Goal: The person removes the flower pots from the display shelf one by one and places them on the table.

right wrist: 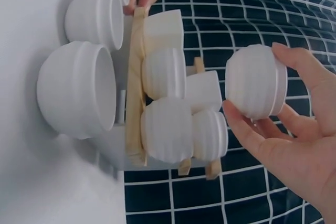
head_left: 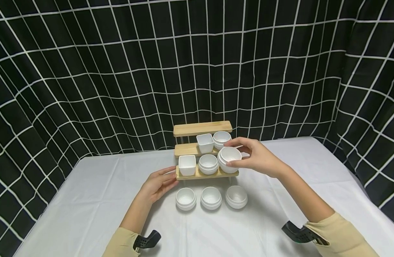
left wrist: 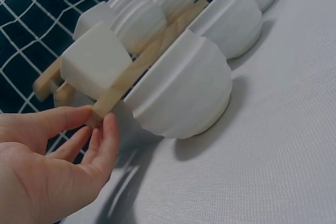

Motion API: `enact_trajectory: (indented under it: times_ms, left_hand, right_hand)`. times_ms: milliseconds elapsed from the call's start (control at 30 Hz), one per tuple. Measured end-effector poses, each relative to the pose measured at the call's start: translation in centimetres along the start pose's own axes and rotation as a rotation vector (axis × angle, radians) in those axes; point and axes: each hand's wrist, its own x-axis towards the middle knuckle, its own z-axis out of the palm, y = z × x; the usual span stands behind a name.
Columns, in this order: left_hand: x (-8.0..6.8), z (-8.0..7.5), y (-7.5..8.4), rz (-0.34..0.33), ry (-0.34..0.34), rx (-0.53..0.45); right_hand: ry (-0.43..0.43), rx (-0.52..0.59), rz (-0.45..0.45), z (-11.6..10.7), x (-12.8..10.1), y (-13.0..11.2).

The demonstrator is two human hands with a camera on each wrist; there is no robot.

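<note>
Ribbed white bowl [head_left: 230,157] sits in my right hand [head_left: 258,157], thumb on the near side and fingers curled over the far rim, held at the right end of the wooden tiered rack [head_left: 201,174]; the right wrist view shows the bowl [right wrist: 256,81] lifted clear of the shelves, pinched between thumb and fingertips [right wrist: 294,59]. My left hand [head_left: 158,184] lies at the left end of the lowest shelf, fingers nearly straight, touching the shelf's wooden edge [left wrist: 113,100] without curling round it; the left wrist view shows fingertips [left wrist: 107,129] against that end. On the lowest shelf I see a square white cup [head_left: 187,165] at the left and a round ribbed bowl [head_left: 208,164] in the middle, with a third ribbed bowl at the right visible from the right wrist [right wrist: 167,129]; on the middle shelf stand a second square cup [head_left: 205,142] and another round bowl [head_left: 221,138]; the top shelf [head_left: 202,127] carries nothing I can make out. Three round white bowls [head_left: 211,197] line up on the white tablecloth [head_left: 87,214] just in front of the rack; a black grid-patterned curtain [head_left: 120,71] hangs behind.
</note>
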Motion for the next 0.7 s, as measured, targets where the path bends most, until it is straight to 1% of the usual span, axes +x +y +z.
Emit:
enact_trajectory:
  times_ms: [267, 467, 700]
  left_hand:
    - [0.0, 0.1, 0.1, -0.003, 0.018, 0.0]
    - [0.0, 0.2, 0.2, -0.009, 0.037, -0.001]
    - [0.0, 0.2, 0.2, -0.011, 0.029, 0.002]
  right_hand:
    - [0.004, 0.015, 0.016, -0.3, -1.0, 0.5]
    - [0.013, 0.047, -0.005, -0.6, -1.8, 1.1]
    - [0.018, 0.057, -0.008, -0.9, -2.8, 1.8]
